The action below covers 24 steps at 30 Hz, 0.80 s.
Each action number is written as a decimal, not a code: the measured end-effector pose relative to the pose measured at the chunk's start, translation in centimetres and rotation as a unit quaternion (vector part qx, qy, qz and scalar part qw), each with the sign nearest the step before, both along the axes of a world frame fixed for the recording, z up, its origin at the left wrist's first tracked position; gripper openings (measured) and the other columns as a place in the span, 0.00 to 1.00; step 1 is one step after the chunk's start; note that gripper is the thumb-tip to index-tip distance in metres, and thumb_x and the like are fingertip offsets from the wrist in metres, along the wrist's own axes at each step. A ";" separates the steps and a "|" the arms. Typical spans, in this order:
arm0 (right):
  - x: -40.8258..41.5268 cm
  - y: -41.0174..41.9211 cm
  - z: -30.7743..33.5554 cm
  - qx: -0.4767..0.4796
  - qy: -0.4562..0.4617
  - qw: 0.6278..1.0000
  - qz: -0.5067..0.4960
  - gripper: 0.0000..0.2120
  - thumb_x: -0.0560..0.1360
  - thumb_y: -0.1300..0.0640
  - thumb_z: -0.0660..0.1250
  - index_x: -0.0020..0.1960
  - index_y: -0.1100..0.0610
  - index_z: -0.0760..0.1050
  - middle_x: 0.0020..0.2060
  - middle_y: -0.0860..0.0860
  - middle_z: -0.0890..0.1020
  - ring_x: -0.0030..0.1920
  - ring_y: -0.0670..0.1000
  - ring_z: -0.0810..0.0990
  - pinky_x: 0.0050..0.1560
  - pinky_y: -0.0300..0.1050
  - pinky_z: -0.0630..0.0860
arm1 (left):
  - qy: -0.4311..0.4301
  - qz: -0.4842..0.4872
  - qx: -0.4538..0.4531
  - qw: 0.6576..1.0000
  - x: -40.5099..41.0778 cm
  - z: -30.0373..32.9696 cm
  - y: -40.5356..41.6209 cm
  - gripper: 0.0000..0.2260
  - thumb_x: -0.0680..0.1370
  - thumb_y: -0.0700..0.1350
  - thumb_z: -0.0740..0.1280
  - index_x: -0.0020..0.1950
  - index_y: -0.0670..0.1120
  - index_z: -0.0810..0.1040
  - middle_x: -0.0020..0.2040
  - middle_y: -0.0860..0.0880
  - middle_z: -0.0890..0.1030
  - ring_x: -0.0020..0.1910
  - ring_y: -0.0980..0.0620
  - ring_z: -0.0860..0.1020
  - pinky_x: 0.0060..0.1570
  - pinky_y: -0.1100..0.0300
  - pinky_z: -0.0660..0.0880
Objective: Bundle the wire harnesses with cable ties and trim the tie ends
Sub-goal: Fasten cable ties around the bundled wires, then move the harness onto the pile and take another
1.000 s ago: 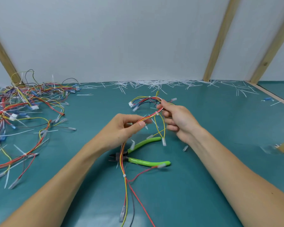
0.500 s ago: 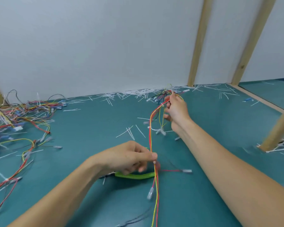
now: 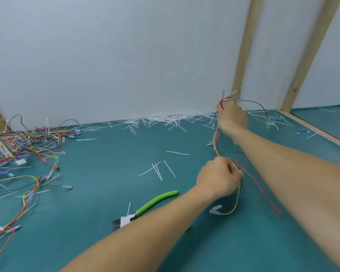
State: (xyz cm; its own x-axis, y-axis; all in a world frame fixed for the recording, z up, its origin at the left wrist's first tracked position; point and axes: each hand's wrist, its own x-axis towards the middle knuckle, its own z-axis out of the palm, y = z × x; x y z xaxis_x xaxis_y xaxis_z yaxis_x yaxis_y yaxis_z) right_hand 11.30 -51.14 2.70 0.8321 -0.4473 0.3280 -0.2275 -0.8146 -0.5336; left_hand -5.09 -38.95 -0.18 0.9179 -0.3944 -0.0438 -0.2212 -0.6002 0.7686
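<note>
Wire harness (image 3: 216,142) is held stretched above the teal table (image 3: 106,193), toward 1 o'clock. Its far end is gripped by the right hand (image 3: 233,117); the near part is pinched in the left hand (image 3: 218,178). Green-handled cutters (image 3: 145,208) lie at 6 o'clock, a harness pile (image 3: 24,146) at 9 o'clock.

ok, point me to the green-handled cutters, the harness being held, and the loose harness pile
green-handled cutters (image 3: 157,200): head view, on the upper green handle.
held harness (image 3: 216,143): head view, on the wire run between the two hands.
loose harness pile (image 3: 28,142): head view, on the tangled wires at the table's left.
</note>
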 end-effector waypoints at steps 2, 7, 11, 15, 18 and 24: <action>0.1 -0.3 -1.3 -0.051 0.031 0.998 0.015 0.11 0.82 0.58 0.61 0.58 0.60 0.79 0.56 0.62 0.82 0.58 0.65 0.81 0.48 0.51 0.70 | -0.039 -0.033 0.085 0.995 0.4 -0.2 -1.5 0.10 0.78 0.51 0.67 0.39 0.51 0.75 0.49 0.43 0.85 0.51 0.38 0.80 0.50 0.52 0.77; -0.5 -0.1 -4.5 -0.061 0.132 0.988 0.043 0.15 0.83 0.51 0.60 0.62 0.59 0.78 0.61 0.61 0.81 0.63 0.63 0.80 0.55 0.52 0.74 | -0.079 -0.131 0.125 0.980 0.0 -0.8 -1.2 0.11 0.81 0.51 0.64 0.39 0.51 0.75 0.49 0.43 0.84 0.48 0.38 0.79 0.43 0.52 0.74; -1.0 0.2 -5.3 -0.146 0.144 0.977 0.058 0.12 0.81 0.54 0.64 0.59 0.60 0.79 0.56 0.61 0.83 0.61 0.62 0.80 0.51 0.50 0.73 | -0.109 -0.103 0.118 0.982 0.2 -0.2 4.0 0.09 0.81 0.51 0.64 0.54 0.52 0.82 0.46 0.51 0.84 0.48 0.45 0.79 0.47 0.53 0.76; -1.3 1.6 -3.5 -0.279 0.150 0.947 0.050 0.15 0.79 0.59 0.68 0.64 0.63 0.76 0.60 0.62 0.79 0.60 0.63 0.81 0.54 0.52 0.78 | -0.109 -0.013 0.089 0.990 1.1 0.9 11.1 0.08 0.81 0.51 0.65 0.52 0.53 0.83 0.39 0.56 0.79 0.41 0.52 0.77 0.45 0.56 0.75; -1.6 4.6 -2.1 -0.261 0.141 0.952 0.070 0.29 0.78 0.57 0.71 0.72 0.67 0.64 0.67 0.65 0.72 0.63 0.66 0.78 0.56 0.57 0.77 | -0.099 0.070 0.073 0.990 1.9 0.8 16.0 0.07 0.81 0.50 0.65 0.50 0.52 0.83 0.37 0.55 0.81 0.37 0.54 0.77 0.44 0.56 0.76; -5.5 17.3 -1.1 -0.140 0.096 0.949 0.264 0.11 0.79 0.46 0.65 0.54 0.52 0.80 0.52 0.53 0.84 0.54 0.60 0.81 0.45 0.48 0.71 | -0.129 0.188 0.143 0.963 2.0 -0.7 22.7 0.07 0.80 0.48 0.64 0.53 0.54 0.82 0.43 0.56 0.79 0.47 0.49 0.78 0.43 0.58 0.70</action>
State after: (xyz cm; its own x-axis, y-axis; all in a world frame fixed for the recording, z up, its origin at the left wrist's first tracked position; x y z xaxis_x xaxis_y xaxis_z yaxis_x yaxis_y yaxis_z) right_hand 5.78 -33.80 1.59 0.9727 0.1310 0.1916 0.1805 -0.9459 -0.2697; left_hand -3.04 -16.23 -0.92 0.9883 -0.0376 0.1480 -0.1086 -0.8548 0.5075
